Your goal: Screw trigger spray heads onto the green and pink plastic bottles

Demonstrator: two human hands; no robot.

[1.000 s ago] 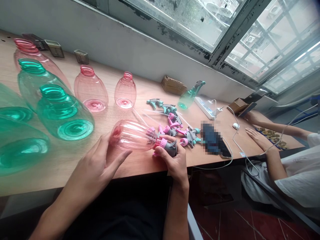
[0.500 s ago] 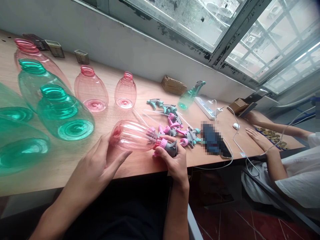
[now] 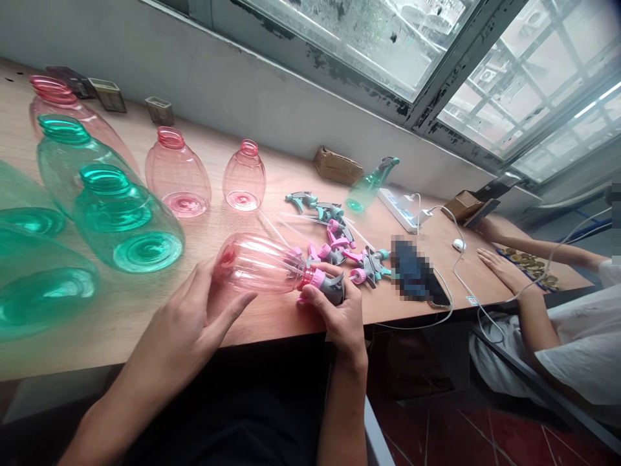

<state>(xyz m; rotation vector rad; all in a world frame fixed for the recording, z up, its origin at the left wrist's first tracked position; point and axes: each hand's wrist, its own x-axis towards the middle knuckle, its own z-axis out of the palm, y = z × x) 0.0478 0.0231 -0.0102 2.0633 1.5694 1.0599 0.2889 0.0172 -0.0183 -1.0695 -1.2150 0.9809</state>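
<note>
A clear pink spray bottle lies on its side in the air above the table's front edge, its base to the left. My left hand cups that base, with fingers behind it and the thumb held away from the wall. At the neck, my right hand is closed round a grey-and-pink trigger sprayer, its thumb by the pink collar. The collar sits against the bottle's mouth; whether it is threaded on I cannot tell. Several loose trigger sprayers, pink-grey and teal-grey, lie just behind with their tubes.
Open pink bottles and green bottles stand on the left. Behind are a green spray bottle, a cardboard box and a power strip. A blurred-out phone and cables lie right, near another person's hands.
</note>
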